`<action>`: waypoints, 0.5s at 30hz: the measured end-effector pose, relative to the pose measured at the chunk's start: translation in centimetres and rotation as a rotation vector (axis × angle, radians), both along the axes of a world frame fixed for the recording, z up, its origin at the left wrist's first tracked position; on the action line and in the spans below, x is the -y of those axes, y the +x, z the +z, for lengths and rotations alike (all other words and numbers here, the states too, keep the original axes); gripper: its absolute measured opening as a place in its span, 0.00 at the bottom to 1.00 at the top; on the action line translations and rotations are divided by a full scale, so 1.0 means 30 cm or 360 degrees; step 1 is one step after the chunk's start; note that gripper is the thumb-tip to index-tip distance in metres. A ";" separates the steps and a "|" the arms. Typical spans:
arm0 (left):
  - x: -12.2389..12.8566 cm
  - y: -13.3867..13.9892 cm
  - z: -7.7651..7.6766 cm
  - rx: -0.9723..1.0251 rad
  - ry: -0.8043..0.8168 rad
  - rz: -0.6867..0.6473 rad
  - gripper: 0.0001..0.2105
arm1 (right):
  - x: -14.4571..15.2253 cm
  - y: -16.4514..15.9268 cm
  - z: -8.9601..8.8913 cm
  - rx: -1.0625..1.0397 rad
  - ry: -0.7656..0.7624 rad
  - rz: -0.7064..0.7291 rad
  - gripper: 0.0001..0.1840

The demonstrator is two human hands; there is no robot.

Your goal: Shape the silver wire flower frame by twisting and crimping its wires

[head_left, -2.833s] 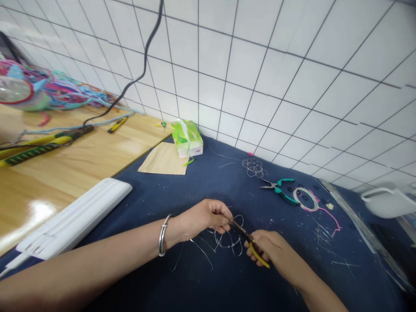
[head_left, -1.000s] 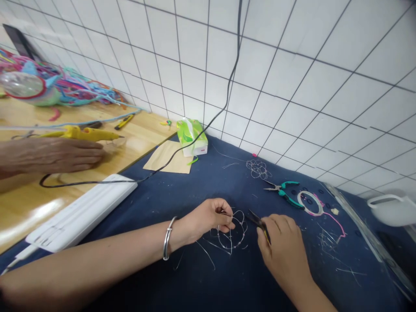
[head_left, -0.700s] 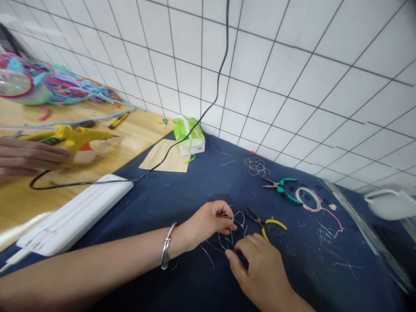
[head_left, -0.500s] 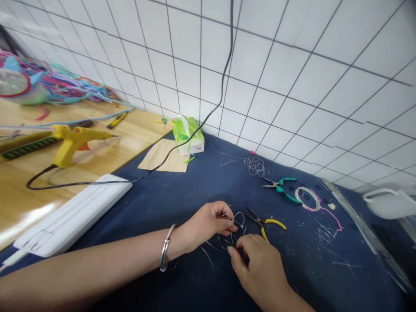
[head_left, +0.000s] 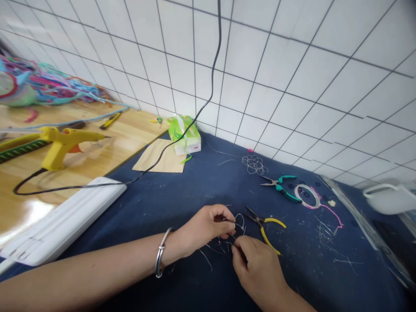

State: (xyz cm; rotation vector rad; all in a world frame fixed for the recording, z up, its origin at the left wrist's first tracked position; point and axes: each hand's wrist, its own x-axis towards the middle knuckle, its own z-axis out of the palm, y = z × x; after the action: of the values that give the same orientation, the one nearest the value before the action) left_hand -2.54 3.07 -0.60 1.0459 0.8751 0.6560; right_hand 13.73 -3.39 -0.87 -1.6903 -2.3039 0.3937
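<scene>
Thin silvery wire (head_left: 239, 219), bent into loops with loose ends, is between my two hands above the dark blue cloth. My left hand (head_left: 211, 227), with a bangle at the wrist, pinches the wire between thumb and fingers. Close by on the right, my right hand (head_left: 258, 266) is closed, its thumb and forefinger pinching another part of the same wire. Some of the loops are hidden behind the fingers. Just beyond my right hand lie yellow-handled pliers (head_left: 264, 225), their jaws pointing up and left.
Green-handled pliers (head_left: 280, 186), a coil of looped wire (head_left: 254, 164) and a white ring (head_left: 307, 196) lie further back. A tissue pack (head_left: 185, 134) stands by the tiled wall. At left are a white power strip (head_left: 65, 221) and a yellow glue gun (head_left: 61, 145), its black cord crossing the table.
My right thumb and forefinger have closed together on the wire, nearer my left fingers. My left thumb has shifted slightly. The whole view has moved a little.
</scene>
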 end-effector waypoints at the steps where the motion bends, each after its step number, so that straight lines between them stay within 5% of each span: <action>1: -0.002 -0.002 0.002 -0.0003 0.0007 -0.0025 0.07 | 0.000 0.003 -0.001 0.0010 0.0008 -0.0005 0.08; 15: -0.020 -0.008 0.011 0.0059 -0.0148 -0.0077 0.05 | 0.004 0.019 -0.023 0.0058 0.0290 0.0161 0.10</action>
State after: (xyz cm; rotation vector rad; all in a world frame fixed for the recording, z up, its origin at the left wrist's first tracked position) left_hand -2.80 3.67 -0.27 0.9657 0.8379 0.5866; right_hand 14.29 -3.50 -1.57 -1.5112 -2.3773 0.1667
